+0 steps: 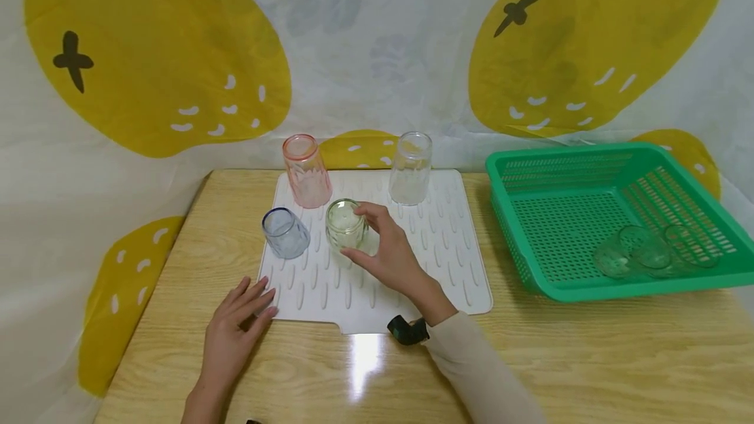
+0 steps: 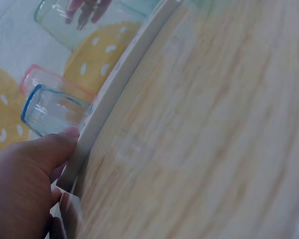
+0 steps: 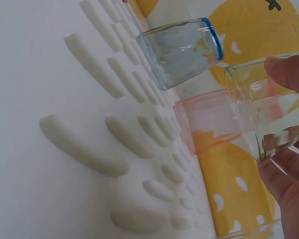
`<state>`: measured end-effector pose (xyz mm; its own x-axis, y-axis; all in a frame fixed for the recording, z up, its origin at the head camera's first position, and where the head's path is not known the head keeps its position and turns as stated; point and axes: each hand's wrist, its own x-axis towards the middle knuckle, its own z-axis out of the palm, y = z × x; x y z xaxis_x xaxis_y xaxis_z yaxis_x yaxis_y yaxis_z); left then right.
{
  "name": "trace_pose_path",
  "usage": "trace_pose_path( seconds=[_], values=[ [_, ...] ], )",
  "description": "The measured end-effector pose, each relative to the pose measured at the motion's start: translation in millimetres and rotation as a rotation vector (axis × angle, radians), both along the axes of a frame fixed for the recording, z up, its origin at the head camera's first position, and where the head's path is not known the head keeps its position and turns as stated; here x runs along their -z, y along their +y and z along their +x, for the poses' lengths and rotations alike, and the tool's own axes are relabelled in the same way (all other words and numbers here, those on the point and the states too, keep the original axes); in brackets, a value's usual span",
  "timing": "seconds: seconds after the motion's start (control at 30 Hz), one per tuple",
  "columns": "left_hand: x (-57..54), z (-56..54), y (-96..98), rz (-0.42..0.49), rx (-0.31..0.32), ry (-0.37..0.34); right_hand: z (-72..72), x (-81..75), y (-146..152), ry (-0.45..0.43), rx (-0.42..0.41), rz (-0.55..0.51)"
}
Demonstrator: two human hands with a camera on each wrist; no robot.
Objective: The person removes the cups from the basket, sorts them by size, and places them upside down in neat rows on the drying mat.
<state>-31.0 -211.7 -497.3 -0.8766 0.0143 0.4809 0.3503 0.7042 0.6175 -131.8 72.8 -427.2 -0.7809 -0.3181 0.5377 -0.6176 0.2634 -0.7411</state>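
My right hand [image 1: 391,254] grips a pale green-tinted drinking glass [image 1: 346,226] between thumb and fingers. In the right wrist view that glass [image 3: 246,112] hangs just above the white ridged draining mat [image 1: 383,300]. My left hand [image 1: 232,326] rests by the mat's front left corner, fingers loosely extended; its thumb touches the mat edge in the left wrist view. On the mat stand a short blue-rimmed glass [image 1: 287,234] at the left, a taller pink glass [image 1: 309,178] behind it, and a tall clear glass [image 1: 410,175] at the back right.
A green plastic basket [image 1: 533,280] stands at the right of the wooden table [image 1: 330,385], with clear glasses [image 1: 612,260] lying in it. Behind the table hangs a white cloth [image 1: 377,38] with yellow fruit shapes. A black device sits on my right wrist.
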Motion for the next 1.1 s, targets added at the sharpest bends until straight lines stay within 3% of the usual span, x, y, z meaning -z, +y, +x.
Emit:
trace_pose_path(
  seconds=[0.6,1.1],
  values=[
    [-2.2,-0.7,1.1,-0.001,-0.010,-0.043,-17.6,29.8,-14,-0.118,0.009,0.048],
    [-2.8,0.2,0.7,-0.002,-0.013,-0.041,-23.7,42.4,-17,-0.194,0.000,0.077]
  ],
)
